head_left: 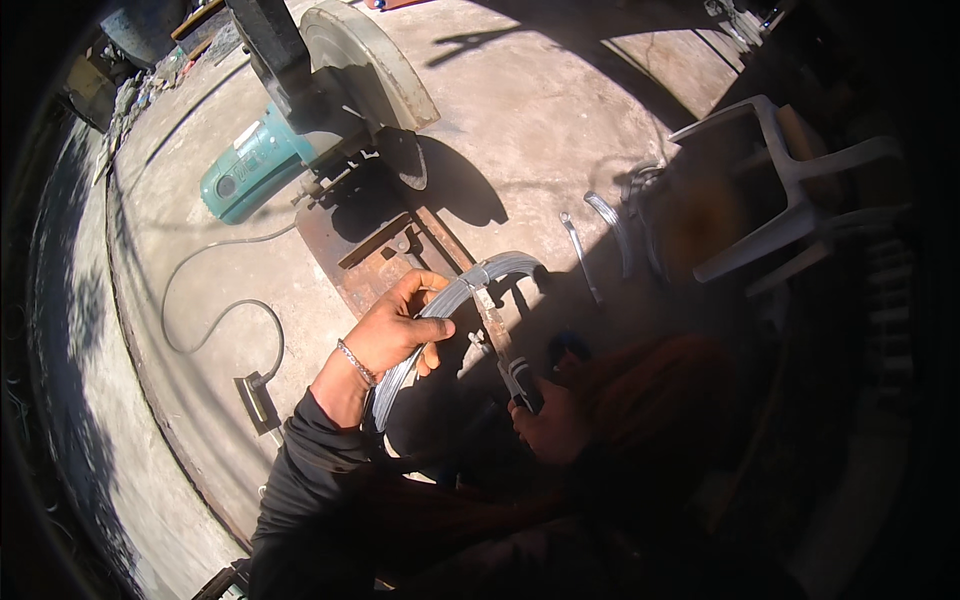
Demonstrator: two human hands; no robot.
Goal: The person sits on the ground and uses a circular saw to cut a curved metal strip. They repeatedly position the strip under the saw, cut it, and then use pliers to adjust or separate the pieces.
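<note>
A curved bundle of grey wire (436, 308) is in my left hand (385, 335), the thumb and fingers closed round it. A wrap binds the bundle near its far bend. My right hand (556, 424), in shadow, is closed on a dark handle (523, 388) with a pale metal band. From that handle a flat rusty metal strip (491, 318) runs up to the wire bundle by the wrap. Shadow keeps me from telling the tool's exact kind. Just beyond my hands stands a cut-off saw (262, 165) with a teal motor and large grey guard, on a rusty base (350, 262).
The saw's cord (205, 330) curls to a plug at a dark socket block (257, 402) on the concrete floor (540, 110). More bent wire bundles (610, 222) lie to the right. A white plastic chair (780, 165) lies farther right. Deep shadow covers the lower right.
</note>
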